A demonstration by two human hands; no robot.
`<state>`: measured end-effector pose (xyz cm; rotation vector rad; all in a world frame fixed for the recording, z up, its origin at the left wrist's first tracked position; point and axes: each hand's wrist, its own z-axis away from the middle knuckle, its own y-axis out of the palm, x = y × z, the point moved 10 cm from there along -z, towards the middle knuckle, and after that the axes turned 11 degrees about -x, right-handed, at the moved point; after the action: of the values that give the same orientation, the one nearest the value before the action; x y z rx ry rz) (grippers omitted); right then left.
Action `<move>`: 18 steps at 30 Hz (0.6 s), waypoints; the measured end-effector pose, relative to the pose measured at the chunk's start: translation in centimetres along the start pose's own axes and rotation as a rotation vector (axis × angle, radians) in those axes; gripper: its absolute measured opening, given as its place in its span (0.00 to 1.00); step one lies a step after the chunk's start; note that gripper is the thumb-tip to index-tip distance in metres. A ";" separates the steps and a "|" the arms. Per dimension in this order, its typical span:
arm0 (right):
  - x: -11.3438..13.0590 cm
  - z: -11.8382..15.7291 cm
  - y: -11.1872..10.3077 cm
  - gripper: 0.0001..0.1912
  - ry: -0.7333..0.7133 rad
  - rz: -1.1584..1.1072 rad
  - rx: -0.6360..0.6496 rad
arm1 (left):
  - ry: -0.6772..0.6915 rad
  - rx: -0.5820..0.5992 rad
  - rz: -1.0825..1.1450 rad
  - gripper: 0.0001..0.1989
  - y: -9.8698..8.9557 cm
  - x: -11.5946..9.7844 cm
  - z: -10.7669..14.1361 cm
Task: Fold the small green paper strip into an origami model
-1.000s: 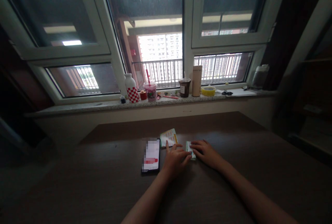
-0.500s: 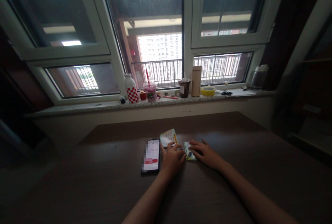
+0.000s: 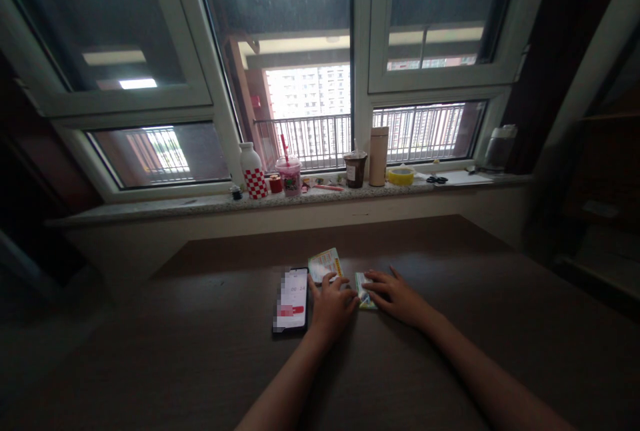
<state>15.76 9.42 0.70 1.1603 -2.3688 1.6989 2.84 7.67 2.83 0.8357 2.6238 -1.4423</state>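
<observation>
My left hand [image 3: 332, 303] rests on the brown table with its fingers apart, between the phone and a small printed packet. Its fingertips reach the lower edge of a printed paper [image 3: 324, 264] that lies flat behind it. My right hand [image 3: 397, 296] lies palm down with spread fingers, its fingertips over the right part of the small green and white packet [image 3: 367, 298]. The left hand's outer fingers are near the packet's left edge. A phone [image 3: 293, 301] with a lit timer screen lies just left of my left hand.
The dark brown table [image 3: 200, 351] ends before a stone windowsill [image 3: 210, 206]. On the sill stand a checkered bottle [image 3: 254, 171], a pink cup [image 3: 289, 176], a dark cup [image 3: 355, 170], a tan flask [image 3: 379, 156], a yellow tape roll [image 3: 401, 176] and scissors [image 3: 437, 180].
The fingers of my right hand have shifted very slightly on the small packet. The phone's timer reading has advanced. My left hand stays in nearly the same place.
</observation>
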 end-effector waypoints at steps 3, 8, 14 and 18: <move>0.0 0.0 0.1 0.17 -0.003 0.001 0.007 | -0.001 -0.009 0.007 0.07 0.1 0.1 0.0; 0.1 0.0 0.2 0.17 -0.014 0.019 0.015 | -0.001 -0.026 0.005 0.06 0.0 0.1 0.1; 0.2 0.0 0.1 0.17 -0.021 0.050 0.002 | -0.002 -0.008 0.000 0.07 -0.1 0.0 0.0; 0.3 0.0 0.1 0.17 -0.030 0.047 -0.004 | -0.002 -0.007 -0.008 0.06 -0.1 0.0 0.0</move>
<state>15.52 9.29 0.75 1.1466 -2.4349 1.7019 2.81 7.61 2.90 0.8234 2.6321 -1.4339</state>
